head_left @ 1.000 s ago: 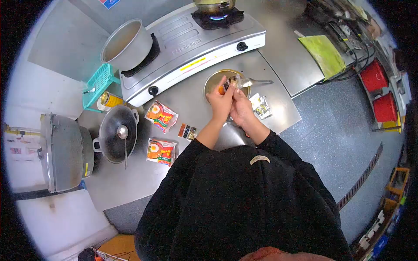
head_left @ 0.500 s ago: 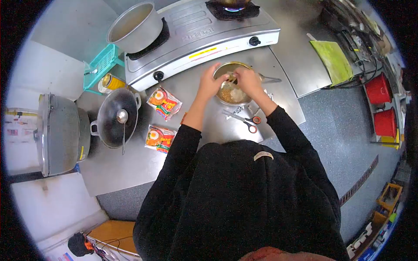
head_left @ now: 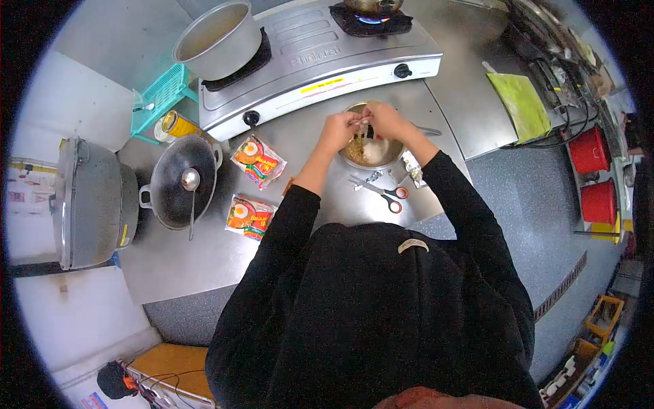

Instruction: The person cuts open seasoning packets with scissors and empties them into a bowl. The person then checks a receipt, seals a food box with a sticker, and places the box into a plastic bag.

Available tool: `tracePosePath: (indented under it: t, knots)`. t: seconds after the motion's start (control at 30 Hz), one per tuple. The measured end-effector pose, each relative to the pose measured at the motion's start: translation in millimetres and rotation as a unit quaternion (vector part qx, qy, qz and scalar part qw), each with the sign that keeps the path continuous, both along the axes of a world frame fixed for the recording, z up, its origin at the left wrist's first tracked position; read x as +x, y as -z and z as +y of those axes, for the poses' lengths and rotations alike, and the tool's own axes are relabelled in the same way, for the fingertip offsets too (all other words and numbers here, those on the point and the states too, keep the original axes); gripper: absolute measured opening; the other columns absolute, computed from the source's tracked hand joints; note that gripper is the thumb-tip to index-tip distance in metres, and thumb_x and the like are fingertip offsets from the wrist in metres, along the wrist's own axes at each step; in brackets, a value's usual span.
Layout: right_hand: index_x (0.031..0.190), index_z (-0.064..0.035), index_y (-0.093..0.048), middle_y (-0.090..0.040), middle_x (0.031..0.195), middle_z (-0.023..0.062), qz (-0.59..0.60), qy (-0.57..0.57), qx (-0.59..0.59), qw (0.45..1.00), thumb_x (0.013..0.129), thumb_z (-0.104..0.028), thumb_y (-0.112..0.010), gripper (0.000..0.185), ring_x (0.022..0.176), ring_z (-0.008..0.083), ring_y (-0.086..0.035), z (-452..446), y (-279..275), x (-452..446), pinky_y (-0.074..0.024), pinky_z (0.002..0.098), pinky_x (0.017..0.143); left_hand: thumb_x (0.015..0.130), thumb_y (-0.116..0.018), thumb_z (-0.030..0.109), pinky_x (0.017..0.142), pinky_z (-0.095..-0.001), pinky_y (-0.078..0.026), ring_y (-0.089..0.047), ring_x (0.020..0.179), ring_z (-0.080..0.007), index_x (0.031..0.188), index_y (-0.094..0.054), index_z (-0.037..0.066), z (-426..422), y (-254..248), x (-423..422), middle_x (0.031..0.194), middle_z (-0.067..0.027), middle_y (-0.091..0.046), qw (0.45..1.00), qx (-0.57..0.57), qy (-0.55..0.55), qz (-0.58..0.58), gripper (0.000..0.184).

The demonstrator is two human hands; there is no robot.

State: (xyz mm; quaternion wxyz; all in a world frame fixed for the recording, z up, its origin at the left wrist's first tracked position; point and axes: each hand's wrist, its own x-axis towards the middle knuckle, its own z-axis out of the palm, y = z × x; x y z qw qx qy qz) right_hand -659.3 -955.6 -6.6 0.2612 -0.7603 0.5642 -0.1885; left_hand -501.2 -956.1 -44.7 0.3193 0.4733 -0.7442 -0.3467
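My left hand [head_left: 343,129] and my right hand [head_left: 385,121] meet above a round metal bowl [head_left: 371,165], fingertips pinched together. Between them hangs a small seasoning sachet [head_left: 367,128], partly clear and partly dark, mostly covered by my fingers. White powder [head_left: 375,150] and brownish bits [head_left: 356,150] lie in the bowl. Just below it on the steel counter rest scissors [head_left: 388,195] with black and orange handles, open-bladed, and torn silvery wrappers [head_left: 412,167]. Two noodle packets, one upper [head_left: 258,161] and one lower [head_left: 249,217], lie left of my left forearm.
A two-burner gas stove [head_left: 320,75] stands behind the bowl, with a large pot [head_left: 218,48] at left and a pot [head_left: 373,7] over a lit flame at right. A wok [head_left: 170,198] holding a ladle [head_left: 191,180] sits left. A green cloth [head_left: 521,105] lies right.
My hands have drawn together over the bowl, and the sachet hangs between them. More of the silvery wrapper shows beside the bowl. The view has shifted slightly.
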Motion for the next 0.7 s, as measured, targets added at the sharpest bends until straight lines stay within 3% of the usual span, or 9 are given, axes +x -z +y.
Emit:
tracePosePath:
  t: [0.03,0.1,0.23,0.33,0.43,0.5,0.6,0.7]
  knots:
    - [0.084,-0.0055,-0.057,-0.059,0.083,0.0162,0.001,0.001,-0.002,1.000,0.069,-0.010,-0.057,0.015,0.079,0.0333,-0.057,-7.2,7.1,-4.4,-0.0449,0.0401,0.068,0.073,-0.060,0.004,0.067,-0.0287,-0.047,-0.062,0.074,-0.0180,0.095,-0.061,0.004,-0.1,0.1,-0.5,0.085,-0.0132,-0.064,1.000,-0.002,0.001,0.001,0.022]
    - [0.080,-0.0043,-0.059,-0.060,0.082,0.0157,0.099,-0.112,-0.060,0.987,0.067,-0.008,-0.060,0.013,0.076,0.0326,-0.057,-19.8,23.3,-11.7,-0.0450,0.0398,0.067,0.072,-0.061,0.006,0.065,-0.0305,-0.048,-0.062,0.071,-0.0242,0.092,-0.062,0.005,-0.7,2.4,-1.3,0.080,-0.0145,-0.063,0.998,-0.007,-0.008,0.055,0.020]
    - [0.081,-0.0059,-0.062,-0.060,0.077,0.0149,0.101,-0.108,-0.046,0.988,0.073,-0.014,-0.057,0.012,0.069,0.0314,-0.058,-24.7,20.3,-13.4,-0.0455,0.0386,0.064,0.072,-0.061,0.006,0.064,-0.0303,-0.048,-0.063,0.070,-0.0234,0.088,-0.063,0.005,3.3,-4.7,-1.2,0.079,-0.0140,-0.063,0.999,-0.024,-0.020,0.036,0.016]
    - [0.078,-0.0063,-0.063,-0.060,0.075,0.0149,0.054,-0.125,-0.051,0.989,0.070,-0.015,-0.060,0.012,0.069,0.0314,-0.058,-20.9,11.6,-11.8,-0.0458,0.0372,0.064,0.073,-0.061,0.007,0.062,-0.0304,-0.048,-0.063,0.070,-0.0229,0.086,-0.062,0.005,5.3,-6.9,-1.1,0.078,-0.0139,-0.063,0.997,-0.006,-0.012,0.070,0.014]
    - [0.078,-0.0077,-0.064,-0.061,0.073,0.0145,0.123,-0.121,-0.038,0.984,0.069,-0.018,-0.063,0.014,0.069,0.0296,-0.058,-17.3,2.6,-5.8,-0.0460,0.0370,0.063,0.072,-0.059,0.005,0.062,-0.0308,-0.048,-0.063,0.069,-0.0229,0.084,-0.062,0.004,2.3,1.8,-1.8,0.077,-0.0144,-0.063,0.998,-0.025,-0.016,0.058,0.012]
    - [0.075,-0.0049,-0.063,-0.061,0.075,0.0163,0.124,-0.114,-0.030,0.985,0.060,-0.019,-0.069,0.021,0.071,0.0312,-0.059,-18.9,7.8,-4.7,-0.0460,0.0391,0.065,0.075,-0.056,0.004,0.066,-0.0281,-0.048,-0.063,0.072,-0.0183,0.089,-0.061,0.004,5.3,0.3,-2.8,0.080,-0.0098,-0.064,0.999,-0.036,-0.013,0.034,0.015]
    - [0.079,-0.0065,-0.063,-0.061,0.072,0.0139,0.129,-0.156,-0.001,0.979,0.067,-0.018,-0.064,0.016,0.068,0.0272,-0.059,-26.8,19.4,-5.5,-0.0461,0.0376,0.061,0.076,-0.053,0.003,0.068,-0.0285,-0.048,-0.063,0.074,-0.0195,0.090,-0.060,0.004,9.3,-6.7,-4.4,0.082,-0.0102,-0.064,0.999,-0.021,-0.013,0.049,0.015]
    - [0.078,-0.0056,-0.063,-0.061,0.071,0.0147,0.130,-0.153,0.035,0.979,0.064,-0.014,-0.065,0.017,0.067,0.0298,-0.059,-28.7,17.4,-6.3,-0.0461,0.0382,0.061,0.077,-0.052,0.002,0.069,-0.0288,-0.048,-0.063,0.077,-0.0196,0.090,-0.060,0.004,7.4,-5.6,-2.9,0.084,-0.0108,-0.064,0.999,-0.037,-0.009,0.037,0.015]
